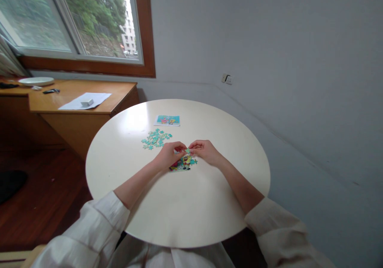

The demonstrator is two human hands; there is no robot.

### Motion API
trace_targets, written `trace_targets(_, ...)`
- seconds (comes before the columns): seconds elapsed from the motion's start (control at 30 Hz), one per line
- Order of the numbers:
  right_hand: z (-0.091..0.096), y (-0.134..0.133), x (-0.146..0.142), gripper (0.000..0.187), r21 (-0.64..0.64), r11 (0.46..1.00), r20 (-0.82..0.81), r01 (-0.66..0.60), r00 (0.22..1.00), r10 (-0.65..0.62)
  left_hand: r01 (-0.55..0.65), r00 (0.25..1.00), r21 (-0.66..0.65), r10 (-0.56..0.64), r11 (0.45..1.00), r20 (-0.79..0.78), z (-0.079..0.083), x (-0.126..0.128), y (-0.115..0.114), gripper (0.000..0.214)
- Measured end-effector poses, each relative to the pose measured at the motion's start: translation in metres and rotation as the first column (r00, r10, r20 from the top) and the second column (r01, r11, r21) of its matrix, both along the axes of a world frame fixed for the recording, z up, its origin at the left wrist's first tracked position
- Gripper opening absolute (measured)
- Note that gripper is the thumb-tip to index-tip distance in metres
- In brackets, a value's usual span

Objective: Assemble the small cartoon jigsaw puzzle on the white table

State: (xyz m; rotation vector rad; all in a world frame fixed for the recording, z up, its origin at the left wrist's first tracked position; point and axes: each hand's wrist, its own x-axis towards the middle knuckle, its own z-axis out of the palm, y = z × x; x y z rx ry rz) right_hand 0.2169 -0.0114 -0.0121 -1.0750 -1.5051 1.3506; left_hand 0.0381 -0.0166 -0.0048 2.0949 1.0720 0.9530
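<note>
My left hand and my right hand meet over the middle of a round white table. Both pinch one small turquoise puzzle piece between their fingertips. Just below the hands lies a partly joined colourful jigsaw, partly hidden by my left hand. A heap of several loose turquoise pieces lies beyond my left hand. Farther back rests a small picture card showing cartoon figures.
A wooden desk stands at the left under a window, carrying a sheet of paper, a small white box and a white plate. A grey wall with a switch runs behind.
</note>
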Motion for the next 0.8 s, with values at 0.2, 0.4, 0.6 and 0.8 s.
trace_targets(0.2, 0.001, -0.002, -0.002, 0.028, 0.003, 1.000, 0.006, -0.018, 1.000, 0.018, 0.037, 0.988, -0.110, -0.019, 0.993, 0.154, -0.006, 0.002, 0.005, 0.009)
trace_targets(0.4, -0.003, 0.001, 0.002, 0.026, 0.057, 0.998, 0.037, 0.024, 0.999, -0.026, -0.004, 0.958, -0.216, 0.066, 0.976, 0.280, -0.007, -0.004, 0.013, 0.019)
trace_targets(0.6, -0.004, -0.001, 0.003, 0.026, 0.055, 0.998, 0.074, 0.035, 0.996, -0.039, -0.164, 0.965, -0.194, 0.198, 0.967, 0.170, -0.007, -0.016, 0.023, 0.021)
trace_targets(0.8, -0.008, -0.001, 0.003, 0.024, 0.055, 0.998, 0.097, 0.027, 0.995, -0.033, -0.242, 0.967, -0.189, 0.253, 0.952, 0.038, -0.013, -0.020, 0.030, 0.013)
